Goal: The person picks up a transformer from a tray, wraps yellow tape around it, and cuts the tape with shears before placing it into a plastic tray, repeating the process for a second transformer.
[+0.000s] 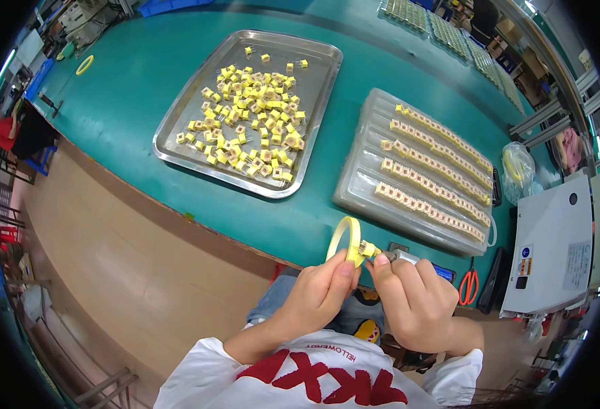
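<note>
My left hand (pixel 324 290) pinches the lower part of a roll of yellow tape (pixel 334 237), held upright just off the table's front edge. Beside the roll, at its right, is a small yellow block-shaped component (pixel 367 249) with thin metal pins. Thumb and fingers of my right hand (pixel 416 296) are closed at this component's right end; whether they also grip a strip of tape is hidden. Beyond my hands, a steel tray (pixel 167 146) carries many loose yellow components (pixel 255 102). Right of it, a translucent ridged plastic tray (pixel 356 178) bears several rows of similar components (pixel 429 208).
Orange-handled scissors (pixel 469 286) lie near the front edge, right of my right hand. A white machine (pixel 549 245) and a clear plastic bag (pixel 518 170) stand at the right. Another yellow tape roll (pixel 85 65) lies far left on the green table (pixel 126 88). Filled trays (pixel 450 37) sit at the back.
</note>
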Action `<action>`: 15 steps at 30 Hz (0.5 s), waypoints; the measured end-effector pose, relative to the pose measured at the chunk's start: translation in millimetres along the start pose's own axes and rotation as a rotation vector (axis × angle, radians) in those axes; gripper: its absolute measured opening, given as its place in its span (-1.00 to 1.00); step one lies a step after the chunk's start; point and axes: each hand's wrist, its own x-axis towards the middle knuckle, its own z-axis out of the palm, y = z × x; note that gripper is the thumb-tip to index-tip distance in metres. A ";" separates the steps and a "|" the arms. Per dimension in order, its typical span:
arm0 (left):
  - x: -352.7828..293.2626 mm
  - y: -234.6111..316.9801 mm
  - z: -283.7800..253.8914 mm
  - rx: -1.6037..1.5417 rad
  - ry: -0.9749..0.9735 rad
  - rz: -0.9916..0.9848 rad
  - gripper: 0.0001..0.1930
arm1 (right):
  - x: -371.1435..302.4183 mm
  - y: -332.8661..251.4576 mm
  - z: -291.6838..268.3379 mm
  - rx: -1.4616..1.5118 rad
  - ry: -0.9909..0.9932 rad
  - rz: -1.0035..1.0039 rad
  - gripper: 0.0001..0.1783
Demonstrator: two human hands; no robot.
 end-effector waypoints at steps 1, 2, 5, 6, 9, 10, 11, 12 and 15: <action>0.0 -0.1 -0.6 0.005 -0.004 0.000 -0.72 | 1.0 0.7 1.5 0.004 -0.001 -0.003 -0.69; 0.4 0.4 -0.2 0.003 -0.005 0.000 -0.72 | 1.6 1.6 1.6 -0.003 0.006 -0.023 -0.70; 1.0 0.4 0.5 0.000 0.000 -0.012 -0.71 | 1.8 4.5 2.7 -0.007 0.013 -0.060 -0.70; 0.1 -1.9 -0.9 -0.003 0.013 -0.010 -0.71 | 1.2 5.1 2.7 -0.002 0.013 -0.079 -0.70; -2.1 -14.3 -9.8 -0.145 0.099 -0.010 -0.70 | -7.8 9.5 -2.4 0.213 -0.071 -0.113 -0.69; -0.6 -19.3 -11.8 -0.288 0.174 -0.016 -0.70 | -11.6 11.2 -5.0 0.210 -0.067 -0.110 -0.69; 2.2 -22.9 -11.1 -0.434 0.228 0.083 -0.79 | -16.2 12.1 -8.9 0.285 -0.098 -0.115 -0.68; 5.3 -21.3 -11.8 -0.432 0.227 0.083 -0.79 | -20.7 12.6 -13.6 0.360 -0.130 -0.121 -0.66; 20.9 -0.5 -12.1 -0.227 0.151 0.111 -0.63 | -32.9 17.3 -27.7 0.425 -0.127 0.022 -0.60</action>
